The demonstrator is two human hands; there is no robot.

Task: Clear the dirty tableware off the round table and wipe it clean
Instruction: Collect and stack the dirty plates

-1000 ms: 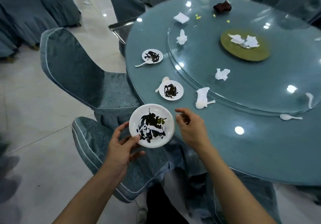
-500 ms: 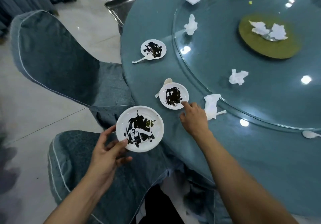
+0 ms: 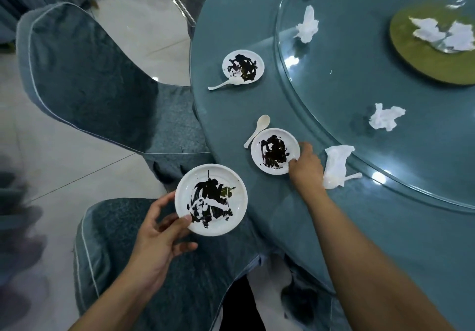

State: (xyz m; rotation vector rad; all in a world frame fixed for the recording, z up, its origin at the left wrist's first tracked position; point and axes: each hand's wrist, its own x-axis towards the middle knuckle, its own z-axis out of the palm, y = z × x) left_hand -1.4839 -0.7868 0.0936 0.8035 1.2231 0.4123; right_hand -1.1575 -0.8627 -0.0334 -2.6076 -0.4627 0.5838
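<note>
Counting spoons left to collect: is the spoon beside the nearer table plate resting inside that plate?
No, the spoon lies on the tablecloth beside the plate.

Left hand (image 3: 156,235) gripping a white round plate smeared with dark sauce (image 3: 211,199), off the edge of the round teal-clothed table (image 3: 385,228). Right hand (image 3: 305,167) pinching the rim of a second smeared white plate (image 3: 275,151) on that table, white plastic spoon (image 3: 257,130) touching its far-left rim, crumpled white napkin (image 3: 335,166) just right of the hand.

Round table (image 3: 321,228) bears smeared plates (image 3: 275,151), spoons (image 3: 258,129), napkins (image 3: 335,166).
</note>
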